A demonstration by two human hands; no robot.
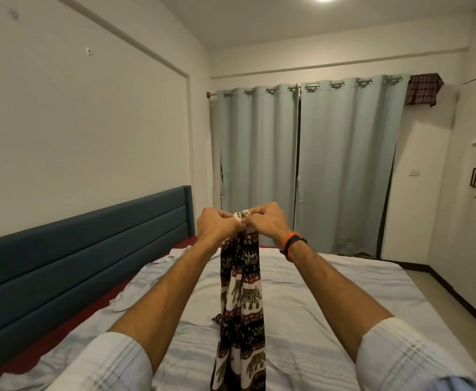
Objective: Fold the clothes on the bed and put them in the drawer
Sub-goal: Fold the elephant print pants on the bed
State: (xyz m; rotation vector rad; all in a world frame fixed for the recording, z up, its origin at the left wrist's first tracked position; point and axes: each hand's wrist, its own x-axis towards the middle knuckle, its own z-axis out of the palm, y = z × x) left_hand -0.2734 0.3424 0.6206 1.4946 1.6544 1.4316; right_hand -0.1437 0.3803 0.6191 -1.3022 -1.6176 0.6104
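An elephant-print garment (242, 300) in black, white and dark red hangs straight down in front of me over the bed (330, 300). My left hand (217, 224) and my right hand (268, 221) are held up side by side. Each pinches the garment's top edge, and the hands nearly touch. The cloth's lower end runs out of the bottom of the frame. No drawer is in view.
A pale striped sheet covers the bed, with a blue padded headboard (84, 244) along the left. Grey-green curtains (310, 170) hang at the far wall. A checked cloth (424, 88) hangs on the rod's right end. A white door with a dark handle (475, 177) stands at the right.
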